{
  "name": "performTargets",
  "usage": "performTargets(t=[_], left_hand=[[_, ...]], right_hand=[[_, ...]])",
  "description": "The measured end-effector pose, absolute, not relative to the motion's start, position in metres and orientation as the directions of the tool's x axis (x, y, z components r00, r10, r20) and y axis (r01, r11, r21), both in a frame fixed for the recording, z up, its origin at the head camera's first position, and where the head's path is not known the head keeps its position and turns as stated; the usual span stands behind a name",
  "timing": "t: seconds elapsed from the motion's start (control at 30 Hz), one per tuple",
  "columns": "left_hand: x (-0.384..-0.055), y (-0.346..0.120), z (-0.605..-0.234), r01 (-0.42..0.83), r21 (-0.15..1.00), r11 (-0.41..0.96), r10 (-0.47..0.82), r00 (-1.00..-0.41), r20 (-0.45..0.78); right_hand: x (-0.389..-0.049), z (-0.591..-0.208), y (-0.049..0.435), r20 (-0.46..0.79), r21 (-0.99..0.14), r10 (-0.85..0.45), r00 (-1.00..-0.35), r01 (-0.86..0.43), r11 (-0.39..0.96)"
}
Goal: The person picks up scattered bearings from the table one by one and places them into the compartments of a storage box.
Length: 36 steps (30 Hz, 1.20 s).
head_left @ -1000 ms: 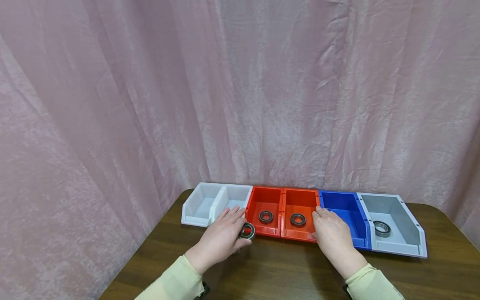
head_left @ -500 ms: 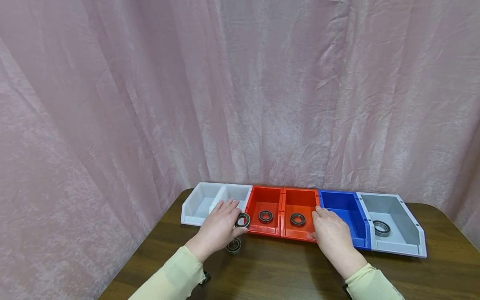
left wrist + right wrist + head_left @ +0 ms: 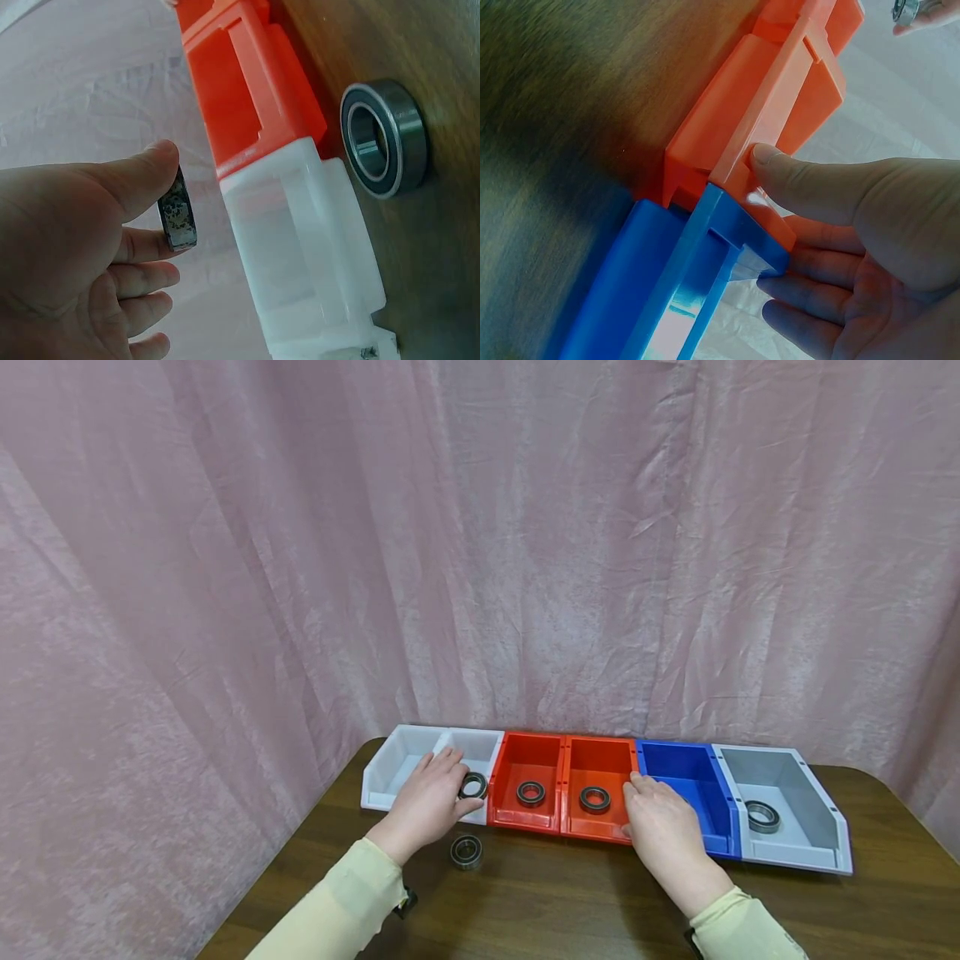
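My left hand [image 3: 427, 797] pinches a ball bearing [image 3: 474, 785] by its edge between thumb and forefinger, above the second white bin [image 3: 476, 744]. In the left wrist view this bearing [image 3: 178, 214] appears edge-on, its side mottled, the other fingers loosely bent below it. Another bearing [image 3: 467, 852] lies on the table in front of the white bins. My right hand [image 3: 663, 822] grips the side wall of the right-hand red bin [image 3: 600, 750], beside the blue bin [image 3: 678, 756]; in the right wrist view its thumb [image 3: 769, 157] is on the red rim, with fingers across the wall.
The bins stand in a row along the back of the wooden table [image 3: 540, 902]. One bearing [image 3: 531, 792] lies in the left red bin, another [image 3: 595, 799] in the right red bin, and a third [image 3: 762, 817] in the grey bin [image 3: 813, 847]. A pink curtain [image 3: 480, 543] hangs behind.
My left hand has moved up and leftward with its bearing, from in front of the bins to above the second white bin, uncovering the bearing on the table. My right hand has stayed put.
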State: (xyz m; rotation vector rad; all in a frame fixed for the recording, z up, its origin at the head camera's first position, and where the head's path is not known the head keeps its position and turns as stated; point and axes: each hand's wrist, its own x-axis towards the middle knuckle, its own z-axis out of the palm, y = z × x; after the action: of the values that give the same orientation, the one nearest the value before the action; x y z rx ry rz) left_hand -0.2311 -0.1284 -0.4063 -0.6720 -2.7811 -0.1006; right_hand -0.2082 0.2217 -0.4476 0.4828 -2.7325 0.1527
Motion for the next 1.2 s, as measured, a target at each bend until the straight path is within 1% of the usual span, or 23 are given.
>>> performTargets(t=[0.27,0.43,0.57,0.77,1.0,1.2], left_hand=[[-0.245,-0.133,-0.405,0.415,-0.011,0.910,0.404,-0.880,0.251],[-0.253,-0.136,-0.406,0.381,0.000,0.925,0.370,-0.898,0.238],[-0.258,-0.138,-0.408,0.368,0.007,0.930,0.356,-0.903,0.239],[-0.265,-0.140,-0.411,0.362,0.013,0.932,0.349,-0.908,0.231],[-0.275,-0.142,-0.416,0.326,0.054,0.944,0.307,-0.926,0.220],[-0.282,-0.140,-0.421,0.314,0.027,0.949,0.301,-0.930,0.210]], right_hand=[[-0.208,-0.449,0.222,0.371,-0.043,-0.308,-0.876,-0.348,0.937],[-0.208,-0.447,0.222,0.365,-0.041,-0.310,-0.878,-0.347,0.937],[-0.208,-0.446,0.221,0.348,-0.039,-0.309,-0.885,-0.343,0.938],[-0.208,-0.448,0.222,0.376,-0.040,-0.308,-0.874,-0.348,0.937],[-0.208,-0.448,0.222,0.379,-0.049,-0.304,-0.874,-0.347,0.937],[-0.208,-0.448,0.222,0.383,-0.044,-0.309,-0.870,-0.352,0.935]])
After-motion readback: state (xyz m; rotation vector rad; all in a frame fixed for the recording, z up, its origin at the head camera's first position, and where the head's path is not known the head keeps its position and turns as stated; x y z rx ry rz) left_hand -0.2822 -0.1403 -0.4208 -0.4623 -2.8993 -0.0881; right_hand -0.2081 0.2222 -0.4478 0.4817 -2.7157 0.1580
